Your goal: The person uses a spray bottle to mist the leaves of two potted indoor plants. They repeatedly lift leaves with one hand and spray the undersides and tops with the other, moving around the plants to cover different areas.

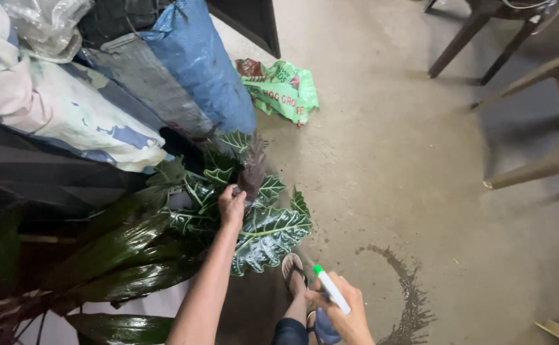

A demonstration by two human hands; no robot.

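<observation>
Near the middle of the head view, the left hand (pixel 231 207) is closed on a dark purplish leaf (pixel 252 172) of the veined plant (pixel 268 233), holding it up. Around this hand spread big glossy leaves, soft and easy to tear, so I judge the stalk is the better place to hold. Lower, to the right of it, the right hand (pixel 343 313) is clamped on a spray bottle (pixel 330 291), light and probably wet. Beyond that hand the floor (pixel 413 300) has a water trail.
</observation>
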